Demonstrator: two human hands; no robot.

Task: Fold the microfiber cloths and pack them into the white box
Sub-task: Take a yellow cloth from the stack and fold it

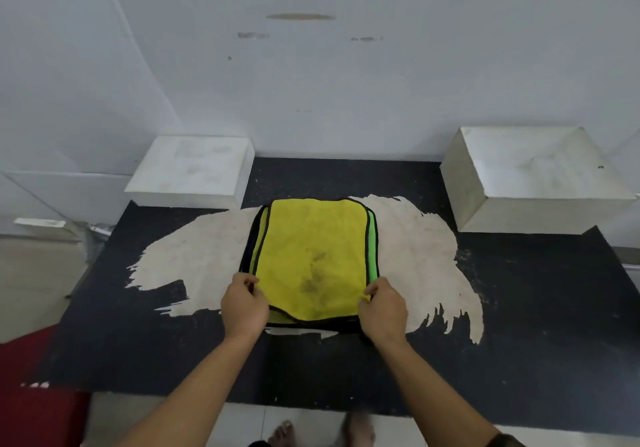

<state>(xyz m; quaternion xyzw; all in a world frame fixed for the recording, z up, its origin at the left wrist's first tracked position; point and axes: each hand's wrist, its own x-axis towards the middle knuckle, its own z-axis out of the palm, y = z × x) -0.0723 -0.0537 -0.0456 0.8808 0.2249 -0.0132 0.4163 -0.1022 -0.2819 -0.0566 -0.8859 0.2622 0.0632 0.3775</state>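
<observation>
Your left hand [244, 304] pinches the near left corner of the top yellow cloth [311, 259], thumb and fingers curled onto its black-trimmed edge. Your right hand [382, 308] grasps the near right corner in the same way. The yellow cloth lies spread flat on a stack of cloths [259, 242]. A green cloth [372, 249] shows as a narrow strip along the right side, and yellowish layers peek out on the left. A few dark smudges mark the yellow cloth near its middle.

The stack sits in the middle of the black worktop [519, 308], on a pale patch [415, 239] where the dark surface is worn away.

Two white boxes stand at the back of the worktop against the wall [311, 83]. The left box [190, 169] is just beyond the stack's far left corner, and the right box [533, 176] is well apart to the right. You cannot tell from here whether either one is open.

Your bare feet [284, 432] show at the bottom edge, and a red surface [34, 377] lies at the lower left.
</observation>
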